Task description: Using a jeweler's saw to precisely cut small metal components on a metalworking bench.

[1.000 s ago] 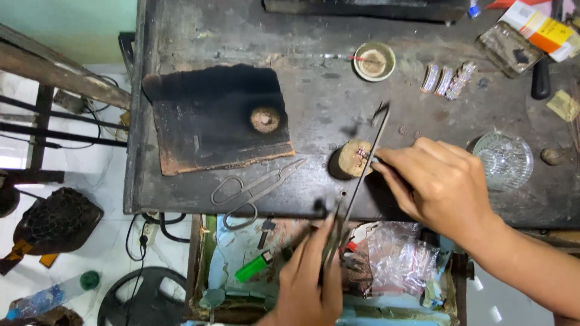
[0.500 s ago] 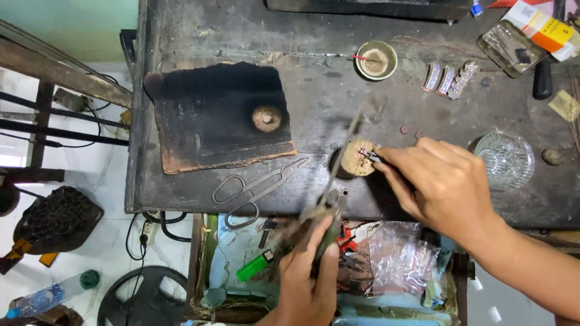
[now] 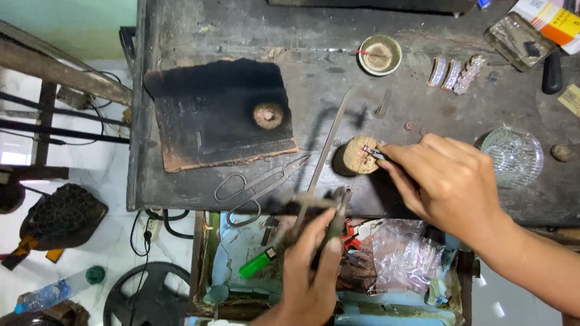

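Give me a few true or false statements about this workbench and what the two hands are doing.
1. The right hand touches the small round block. True.
2. The left hand is empty. False: it holds long tweezers.
3. The scissors lie on the charred board. False: they lie on the bench, below the board.
4. A glass dish sits right of the right hand. True.
5. The green lighter is on the bench. False: it lies in the drawer below.

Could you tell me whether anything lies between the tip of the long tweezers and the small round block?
Nothing visible does. The long tweezers in the left hand slant over bare benchtop left of the small round block, which the right hand touches from the opposite side. The scissors lie lower left.
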